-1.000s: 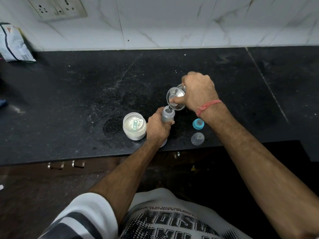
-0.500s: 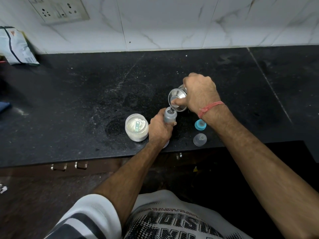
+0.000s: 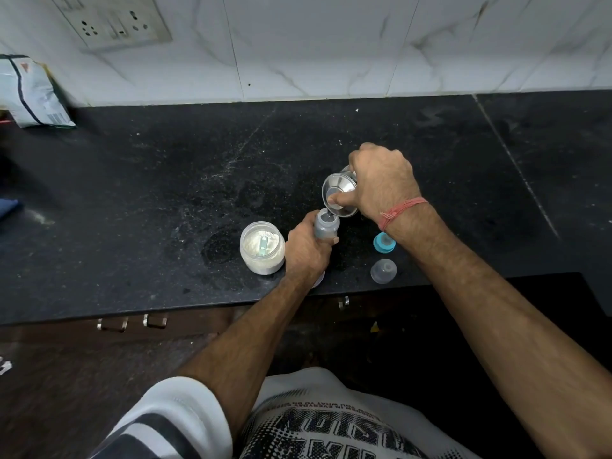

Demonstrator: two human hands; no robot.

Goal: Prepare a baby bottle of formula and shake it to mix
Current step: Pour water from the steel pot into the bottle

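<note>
My left hand [image 3: 306, 251] grip wrapped round the baby bottle [image 3: 326, 226], bottle upright on the black bench [image 3: 165, 193] near the front edge, mouth uncovered. My right hand [image 3: 381, 183] grip clasps a steel tumbler [image 3: 339, 197], tipped so its rim hangs just above the bottle mouth; a thin stream of water seems to run in, hard to be sure. Open jar of white formula powder [image 3: 262, 248] just left of my left hand, pale scoop [image 3: 264, 245] lying in the powder. Blue bottle collar [image 3: 384, 242] and clear cap [image 3: 383, 271] on the bench to the right of the bottle, cap nearer the edge. Red thread [image 3: 402, 208] on right wrist. Foil packet [image 3: 29, 91] far left against the tiled wall.
</note>
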